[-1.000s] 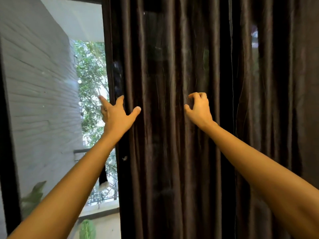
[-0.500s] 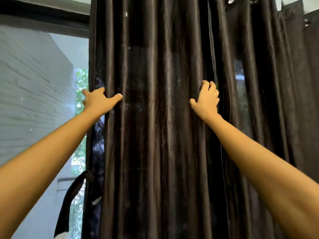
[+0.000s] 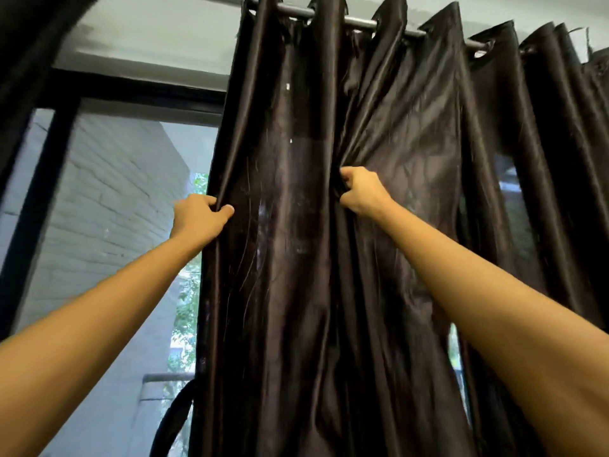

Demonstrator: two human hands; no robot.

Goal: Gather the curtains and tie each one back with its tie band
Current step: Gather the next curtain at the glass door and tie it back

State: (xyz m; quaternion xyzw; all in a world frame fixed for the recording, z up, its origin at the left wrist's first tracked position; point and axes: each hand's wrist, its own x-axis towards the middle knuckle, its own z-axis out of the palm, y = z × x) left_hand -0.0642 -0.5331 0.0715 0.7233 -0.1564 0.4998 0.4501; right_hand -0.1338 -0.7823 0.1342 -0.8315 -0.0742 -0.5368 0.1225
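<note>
Two hands, one curtain, one rod and one tie band are in view. The curtain (image 3: pixel 286 258) fills the centre and right of the frame; its long axis runs vertically, from the rod (image 3: pixel 359 21) across the upper edge down past the lower edge. Its top edge stands up in peaked pleats along the rod, and at least one eyelet shows at the upper right. The fabric is dark brown with a satin sheen, creased lengthwise and marked with a few small pale flecks. I cannot tell whether the folds at the far right belong to the same panel. My left hand (image 3: pixel 197 219), left of centre, grips the curtain's left edge, with the fingers curled behind the hem and the thumb pressed on the front. My right hand (image 3: pixel 361 192), just right of centre and slightly higher, is closed in a fist round a bunched fold, from which creases fan upward toward the rod. The tie band (image 3: pixel 174 420), a dark loop, hangs beside the curtain's left edge at the lower left. In the left of the frame are a black window frame (image 3: pixel 56 159), a grey brick wall (image 3: pixel 108 209) and green foliage (image 3: pixel 186 311).
</note>
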